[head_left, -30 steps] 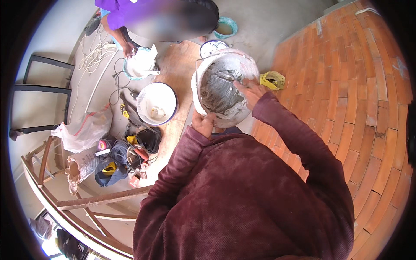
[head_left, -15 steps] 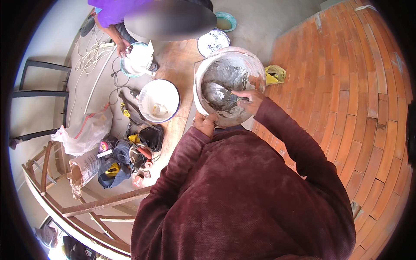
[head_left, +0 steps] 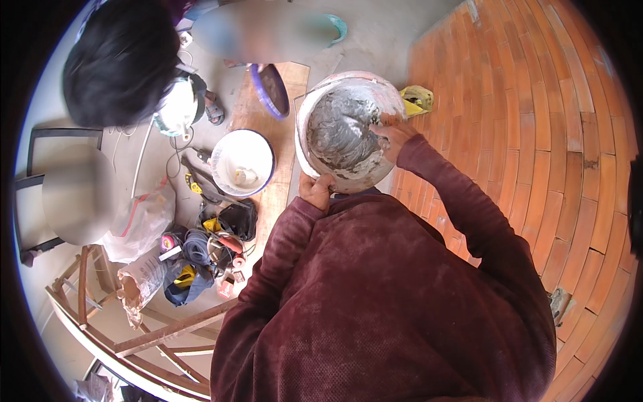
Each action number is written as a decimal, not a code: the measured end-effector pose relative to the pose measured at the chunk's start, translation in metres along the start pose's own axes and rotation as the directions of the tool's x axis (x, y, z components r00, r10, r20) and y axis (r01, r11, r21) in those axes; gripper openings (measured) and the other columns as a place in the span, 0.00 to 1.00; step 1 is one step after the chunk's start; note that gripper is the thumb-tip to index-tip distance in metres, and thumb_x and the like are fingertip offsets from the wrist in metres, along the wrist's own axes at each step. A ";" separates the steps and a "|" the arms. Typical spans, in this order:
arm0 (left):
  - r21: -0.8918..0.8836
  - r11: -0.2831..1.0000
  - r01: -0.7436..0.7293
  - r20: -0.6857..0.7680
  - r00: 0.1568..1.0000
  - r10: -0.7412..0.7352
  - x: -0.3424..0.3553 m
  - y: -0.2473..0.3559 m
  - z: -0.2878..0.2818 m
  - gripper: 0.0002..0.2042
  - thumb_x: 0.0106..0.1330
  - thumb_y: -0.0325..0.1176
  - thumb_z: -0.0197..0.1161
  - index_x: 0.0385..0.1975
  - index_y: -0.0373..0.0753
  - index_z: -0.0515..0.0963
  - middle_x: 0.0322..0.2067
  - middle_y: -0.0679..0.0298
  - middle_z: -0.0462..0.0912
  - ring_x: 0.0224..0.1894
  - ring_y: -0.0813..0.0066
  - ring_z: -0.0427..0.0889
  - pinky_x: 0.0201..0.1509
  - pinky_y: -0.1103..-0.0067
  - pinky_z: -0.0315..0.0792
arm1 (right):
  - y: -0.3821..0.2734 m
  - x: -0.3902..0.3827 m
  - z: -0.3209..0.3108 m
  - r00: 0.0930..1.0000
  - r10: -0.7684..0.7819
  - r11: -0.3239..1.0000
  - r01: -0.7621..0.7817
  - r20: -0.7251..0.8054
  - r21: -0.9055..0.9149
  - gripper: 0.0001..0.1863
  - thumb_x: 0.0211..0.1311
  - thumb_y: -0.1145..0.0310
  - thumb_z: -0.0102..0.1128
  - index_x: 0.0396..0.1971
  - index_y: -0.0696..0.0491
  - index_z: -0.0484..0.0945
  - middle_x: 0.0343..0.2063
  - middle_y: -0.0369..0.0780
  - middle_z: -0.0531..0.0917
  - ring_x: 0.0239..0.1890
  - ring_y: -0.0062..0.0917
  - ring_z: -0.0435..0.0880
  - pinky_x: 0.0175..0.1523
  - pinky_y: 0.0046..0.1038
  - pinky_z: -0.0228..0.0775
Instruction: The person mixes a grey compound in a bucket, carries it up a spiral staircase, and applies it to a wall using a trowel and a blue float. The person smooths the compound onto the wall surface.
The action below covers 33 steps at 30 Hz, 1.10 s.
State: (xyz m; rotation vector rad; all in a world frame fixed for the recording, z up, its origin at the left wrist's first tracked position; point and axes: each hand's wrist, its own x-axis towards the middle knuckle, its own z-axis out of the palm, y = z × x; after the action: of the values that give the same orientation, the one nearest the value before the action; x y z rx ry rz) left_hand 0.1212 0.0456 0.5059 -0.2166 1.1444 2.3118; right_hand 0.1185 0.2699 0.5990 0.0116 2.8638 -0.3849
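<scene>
I grip the rim of a white, cement-smeared bucket [head_left: 320,127] with my left hand [head_left: 315,189] at its lower left. Grey paste coats the inside. My right hand [head_left: 394,141] is closed at the bucket's right inner side, on a metal trowel that is mostly hidden now. Just left of the bucket, a white basin [head_left: 234,154] with a blue rim holds pale material. A yellow bag [head_left: 418,97] lies beyond the bucket's right side.
Orange tiling [head_left: 509,167] covers the right. A wooden board [head_left: 281,208] runs at centre left, beside tools and cables [head_left: 197,248], a plastic bag [head_left: 137,228] and a wooden frame [head_left: 167,328]. A dark-haired co-worker [head_left: 117,70] bends at upper left, near a tilted purple-rimmed dish [head_left: 281,100].
The co-worker has leaned down and left, over the basin there. The dish beyond my bucket has moved left and tilted. My right hand has shifted in the bucket; the trowel blade no longer shows clearly.
</scene>
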 end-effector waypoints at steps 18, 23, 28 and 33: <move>-0.138 0.990 0.019 -0.087 0.996 -0.031 0.007 0.000 0.030 0.22 0.49 0.16 0.51 0.46 0.41 0.65 0.33 0.63 0.74 0.32 0.71 0.75 0.34 0.74 0.72 | -0.001 -0.034 0.004 0.999 0.051 0.998 -0.051 0.000 0.024 0.25 0.60 0.67 0.46 0.58 0.54 0.60 0.32 0.52 0.78 0.31 0.40 0.79 0.37 0.34 0.69; -0.153 0.988 -0.013 -0.085 0.996 0.000 0.002 0.000 0.038 0.21 0.49 0.16 0.50 0.45 0.40 0.65 0.33 0.64 0.73 0.32 0.72 0.74 0.34 0.75 0.72 | -0.022 -0.033 0.005 0.986 0.149 0.885 -0.167 0.075 0.435 0.25 0.59 0.69 0.46 0.58 0.53 0.59 0.35 0.52 0.78 0.36 0.44 0.78 0.43 0.37 0.69; -0.155 0.988 -0.014 -0.072 0.997 0.002 0.005 -0.001 0.044 0.20 0.50 0.16 0.50 0.45 0.40 0.65 0.32 0.65 0.73 0.32 0.73 0.74 0.33 0.75 0.72 | -0.014 -0.031 0.036 0.995 0.101 0.930 -0.103 0.023 0.352 0.27 0.53 0.67 0.50 0.56 0.52 0.62 0.34 0.50 0.79 0.38 0.45 0.77 0.44 0.38 0.68; -0.152 0.988 0.015 -0.042 0.999 -0.022 0.004 -0.001 0.033 0.21 0.51 0.17 0.50 0.47 0.41 0.64 0.33 0.65 0.73 0.32 0.73 0.74 0.33 0.74 0.73 | -0.002 -0.029 -0.014 0.993 0.071 0.991 -0.060 0.097 -0.116 0.32 0.49 0.74 0.50 0.58 0.49 0.58 0.41 0.53 0.74 0.34 0.44 0.78 0.38 0.39 0.70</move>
State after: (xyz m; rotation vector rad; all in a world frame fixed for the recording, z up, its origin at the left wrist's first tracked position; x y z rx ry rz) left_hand 0.1214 0.0734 0.5239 -0.3342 0.9835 2.3902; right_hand 0.1429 0.2718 0.6195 0.0637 2.7727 -0.2042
